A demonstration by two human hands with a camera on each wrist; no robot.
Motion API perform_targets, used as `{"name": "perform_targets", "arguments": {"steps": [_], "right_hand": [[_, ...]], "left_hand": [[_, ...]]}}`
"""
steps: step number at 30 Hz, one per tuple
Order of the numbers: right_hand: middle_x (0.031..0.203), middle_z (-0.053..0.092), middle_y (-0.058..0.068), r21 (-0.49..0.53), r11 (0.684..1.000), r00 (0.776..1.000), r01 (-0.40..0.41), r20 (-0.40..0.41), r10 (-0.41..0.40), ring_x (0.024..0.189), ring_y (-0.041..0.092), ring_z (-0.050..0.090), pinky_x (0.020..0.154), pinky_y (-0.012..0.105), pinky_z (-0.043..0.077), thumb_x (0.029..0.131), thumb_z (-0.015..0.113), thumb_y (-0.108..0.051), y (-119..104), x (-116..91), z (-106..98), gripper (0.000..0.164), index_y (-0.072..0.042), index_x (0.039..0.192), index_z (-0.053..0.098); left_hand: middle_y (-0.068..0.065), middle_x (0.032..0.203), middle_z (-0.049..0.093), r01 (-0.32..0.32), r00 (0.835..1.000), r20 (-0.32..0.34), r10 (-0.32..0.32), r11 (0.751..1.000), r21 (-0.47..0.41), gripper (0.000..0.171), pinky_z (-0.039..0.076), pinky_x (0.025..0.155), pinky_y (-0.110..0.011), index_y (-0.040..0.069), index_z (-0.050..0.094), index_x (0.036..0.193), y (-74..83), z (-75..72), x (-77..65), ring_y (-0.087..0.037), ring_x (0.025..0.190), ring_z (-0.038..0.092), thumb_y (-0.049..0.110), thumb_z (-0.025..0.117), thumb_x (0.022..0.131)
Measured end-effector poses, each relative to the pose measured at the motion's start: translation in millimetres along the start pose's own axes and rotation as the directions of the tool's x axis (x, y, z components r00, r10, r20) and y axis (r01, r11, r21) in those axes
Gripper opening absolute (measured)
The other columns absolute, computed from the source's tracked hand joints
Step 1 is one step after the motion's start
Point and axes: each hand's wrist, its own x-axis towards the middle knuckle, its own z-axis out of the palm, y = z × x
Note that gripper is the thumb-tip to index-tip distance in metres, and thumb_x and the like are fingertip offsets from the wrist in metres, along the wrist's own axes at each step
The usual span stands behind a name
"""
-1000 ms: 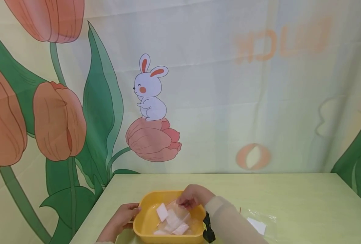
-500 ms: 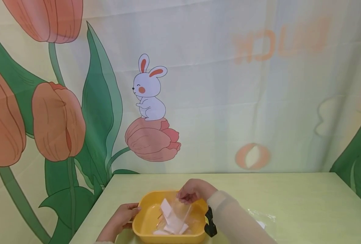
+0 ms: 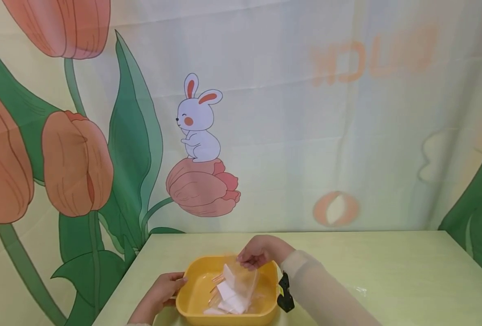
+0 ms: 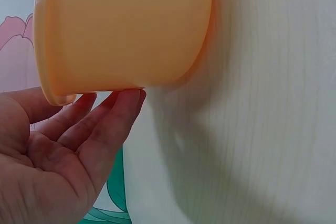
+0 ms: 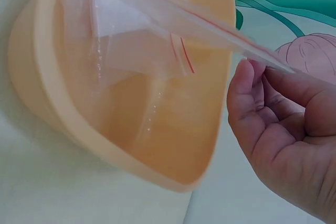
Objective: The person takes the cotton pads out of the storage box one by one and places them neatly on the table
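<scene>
A yellow plastic basin stands at the table's front with several clear zip bags inside, some showing white pieces. My left hand grips the basin's left side. In the left wrist view, its thumb lies at the rim and its fingers rest against the outer wall. Over the basin's far right part, my right hand pinches the edge of a clear zip bag between thumb and fingers. That bag hangs down into the basin, and its red seal line shows in the right wrist view.
Beneath everything is a pale green table. A bit of clear plastic shows on it beside the right sleeve. A black clip sits at the right forearm. Behind hangs a curtain printed with tulips and a rabbit.
My right hand has risen slightly and moved a little right, lifting the pinched bag from a lying to a hanging position. The left hand keeps its grip. The sleeve now covers more of the plastic at right.
</scene>
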Motion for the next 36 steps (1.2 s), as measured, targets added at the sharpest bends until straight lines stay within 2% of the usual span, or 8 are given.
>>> {"name": "perform_targets", "arguments": {"steps": [6,16,30,36], "right_hand": [[0.078,0.062,0.004,-0.018,1.000,0.999,-0.001,0.036,0.002,0.071,0.013,0.054,0.064,0.015,0.054,0.102,0.057,-0.004,-3.8,-4.7,-10.8,0.018,0.003,0.107,0.073],[0.082,0.064,0.004,-0.056,0.998,0.997,0.039,0.062,-0.035,0.073,0.012,0.058,0.067,0.016,0.058,0.103,0.058,-0.007,-5.2,-18.0,-29.2,0.019,0.002,0.111,0.073],[0.079,0.064,-0.001,-0.041,0.987,0.979,0.157,0.138,-0.150,0.069,0.005,0.060,0.066,0.015,0.057,0.103,0.055,-0.003,4.0,-60.4,-55.0,0.020,0.006,0.117,0.067],[0.083,0.066,0.000,-0.028,0.983,0.977,0.179,0.125,-0.174,0.071,0.005,0.061,0.068,0.016,0.059,0.102,0.058,-0.004,9.6,-77.3,-63.0,0.020,0.005,0.117,0.067]], "left_hand": [[-0.027,0.132,0.064,0.000,1.000,-0.007,0.000,1.000,-0.001,0.047,0.065,0.081,-0.037,-0.011,0.048,0.144,-1.0,0.0,-0.3,-0.023,0.096,0.068,0.016,0.054,0.107],[-0.028,0.133,0.063,0.006,1.000,-0.008,-0.006,1.000,0.002,0.047,0.065,0.081,-0.037,-0.011,0.049,0.144,-1.9,-1.2,-0.7,-0.025,0.098,0.068,0.017,0.054,0.107],[-0.027,0.132,0.064,-0.001,1.000,-0.011,0.001,1.000,-0.001,0.047,0.065,0.081,-0.038,-0.010,0.049,0.144,-0.9,-0.2,-0.9,-0.026,0.098,0.068,0.018,0.055,0.106],[-0.028,0.131,0.064,-0.012,1.000,-0.007,0.012,1.000,0.007,0.047,0.065,0.082,-0.038,-0.011,0.049,0.143,-1.0,0.1,-1.5,-0.024,0.098,0.069,0.018,0.055,0.107]]}}
